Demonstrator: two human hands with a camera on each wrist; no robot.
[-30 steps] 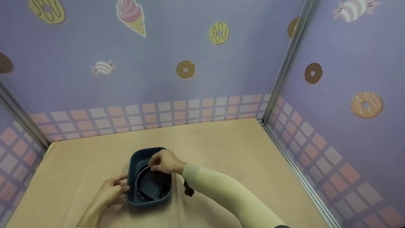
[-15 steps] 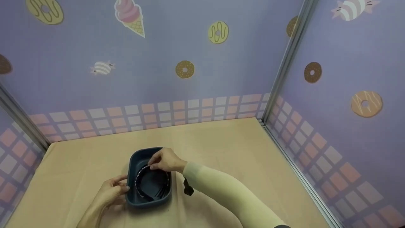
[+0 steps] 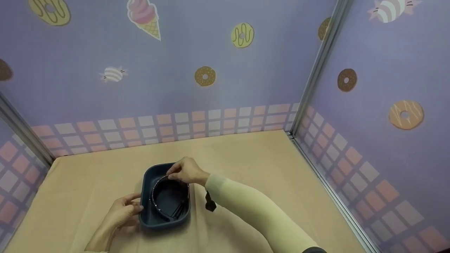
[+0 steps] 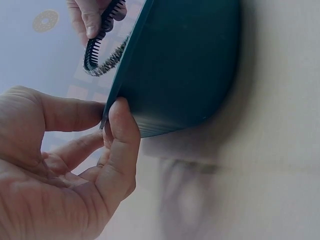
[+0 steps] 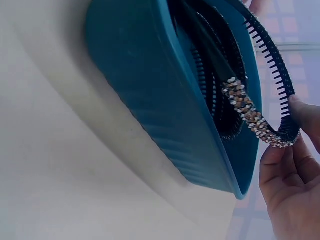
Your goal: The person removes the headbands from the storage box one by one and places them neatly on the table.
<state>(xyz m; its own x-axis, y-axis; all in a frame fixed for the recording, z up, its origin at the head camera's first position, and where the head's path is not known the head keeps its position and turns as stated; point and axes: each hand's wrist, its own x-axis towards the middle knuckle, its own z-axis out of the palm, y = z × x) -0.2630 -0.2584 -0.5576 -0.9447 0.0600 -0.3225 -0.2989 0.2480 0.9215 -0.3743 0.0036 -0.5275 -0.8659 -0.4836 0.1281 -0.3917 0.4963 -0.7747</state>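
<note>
A dark teal plastic bin (image 3: 160, 226) stands on the table, left of the middle in the head view. My left hand (image 3: 121, 212) pinches its left rim between thumb and fingers. A headband (image 5: 255, 121), black with comb teeth inside and a crust of glittering stones outside, is pinched at the top of its curve by my right hand (image 3: 186, 172). In the right wrist view that curve rises above the rim while the ends still reach into the bin. Further black toothed headbands (image 5: 239, 57) lie inside the bin; how many cannot be made out.
A beige cloth (image 3: 246, 165) covers the table. Behind it rises a purple wall (image 3: 175, 91) printed with sweets, with another wall (image 3: 372, 147) to the right. Metal posts (image 3: 314, 73) mark the corners. A dark tag (image 3: 210, 205) hangs at my right sleeve.
My right hand has risen slightly, lifting the headband's curve with it. The headband stands more tilted than before. My left hand and the bin have hardly moved.
</note>
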